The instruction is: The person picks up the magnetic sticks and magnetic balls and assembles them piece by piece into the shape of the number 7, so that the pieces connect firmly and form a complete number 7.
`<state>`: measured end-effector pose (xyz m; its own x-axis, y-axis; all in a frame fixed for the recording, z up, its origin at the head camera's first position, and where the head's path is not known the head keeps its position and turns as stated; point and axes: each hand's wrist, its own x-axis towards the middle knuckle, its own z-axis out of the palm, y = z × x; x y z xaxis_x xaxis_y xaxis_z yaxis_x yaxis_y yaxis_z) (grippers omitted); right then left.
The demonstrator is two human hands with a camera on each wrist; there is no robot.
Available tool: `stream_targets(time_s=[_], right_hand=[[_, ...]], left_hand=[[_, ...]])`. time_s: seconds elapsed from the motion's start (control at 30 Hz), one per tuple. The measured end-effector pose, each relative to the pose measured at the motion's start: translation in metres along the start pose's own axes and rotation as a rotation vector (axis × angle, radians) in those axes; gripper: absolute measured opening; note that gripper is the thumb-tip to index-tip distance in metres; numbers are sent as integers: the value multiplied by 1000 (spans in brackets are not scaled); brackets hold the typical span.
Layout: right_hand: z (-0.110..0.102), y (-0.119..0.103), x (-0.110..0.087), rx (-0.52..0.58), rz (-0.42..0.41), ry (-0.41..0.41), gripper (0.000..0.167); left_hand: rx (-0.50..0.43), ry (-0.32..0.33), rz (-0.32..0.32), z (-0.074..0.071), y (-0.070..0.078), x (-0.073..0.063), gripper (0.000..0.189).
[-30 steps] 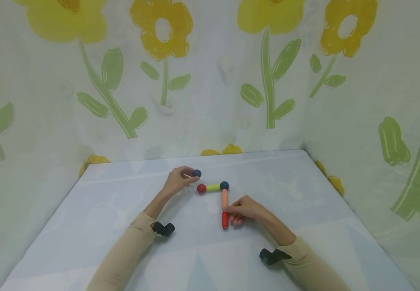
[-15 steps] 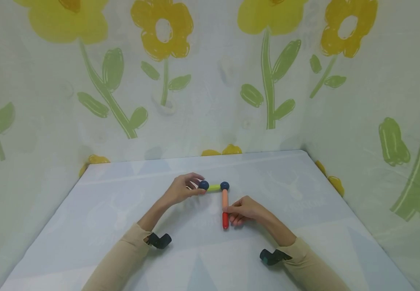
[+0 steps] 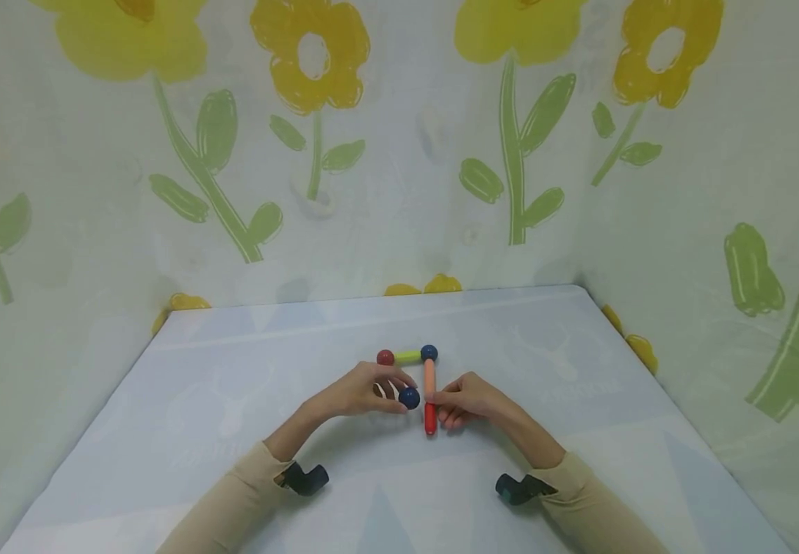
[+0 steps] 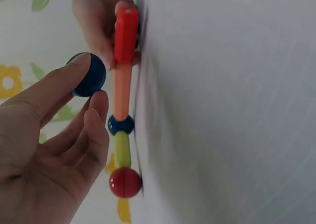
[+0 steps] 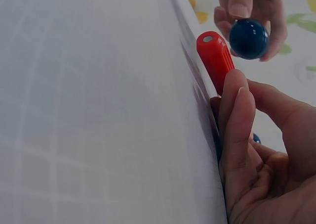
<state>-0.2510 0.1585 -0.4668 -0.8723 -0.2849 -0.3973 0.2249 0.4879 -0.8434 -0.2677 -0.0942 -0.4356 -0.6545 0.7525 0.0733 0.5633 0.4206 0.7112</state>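
My left hand [image 3: 360, 391] pinches a loose dark blue ball [image 3: 409, 398] between thumb and fingertips, just left of a chain of rods and balls. In that chain a red ball [image 3: 385, 357] joins a short yellow-green rod [image 3: 408, 357], which meets a second blue ball [image 3: 429, 352]. From there an orange rod [image 3: 430, 375] runs toward me, with a red rod [image 4: 127, 33] in line after it. My right hand [image 3: 470, 397] pinches the chain where orange and red meet. A round silvery tip [image 5: 208, 39] shows on the red rod's free end.
The pieces lie around the middle of a pale patterned tabletop [image 3: 233, 400]. A flower-printed curtain [image 3: 399, 192] stands behind the table and along both sides. Each wrist carries a black camera mount [image 3: 305, 478].
My left hand first moved right and nearer, passing over the red ball, then came toward me with the blue ball to beside the orange rod. The right hand keeps its place.
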Motion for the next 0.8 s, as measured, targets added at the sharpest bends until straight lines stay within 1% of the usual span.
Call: stream_targets(time_s=[0.17,0.3,0.47,0.6,0.8], right_hand=[[0,0,-1,10,-8,-7,39],[0,-1,-2,17,-10,-13,38],[-1,-2,-3,26,-10,-14,36],[-1,-3,-3,28,-15,-10,35],[0,-3,-3,12,-19,-4,34]], left_hand=[[7,-90,29,11,2,0,36],[-26,-137,43,17,3,1,36],[-56,-188,53,22,11,1,36],[-49,-214,56,25,17,1,36],[-41,-235,61,30,20,1,37]])
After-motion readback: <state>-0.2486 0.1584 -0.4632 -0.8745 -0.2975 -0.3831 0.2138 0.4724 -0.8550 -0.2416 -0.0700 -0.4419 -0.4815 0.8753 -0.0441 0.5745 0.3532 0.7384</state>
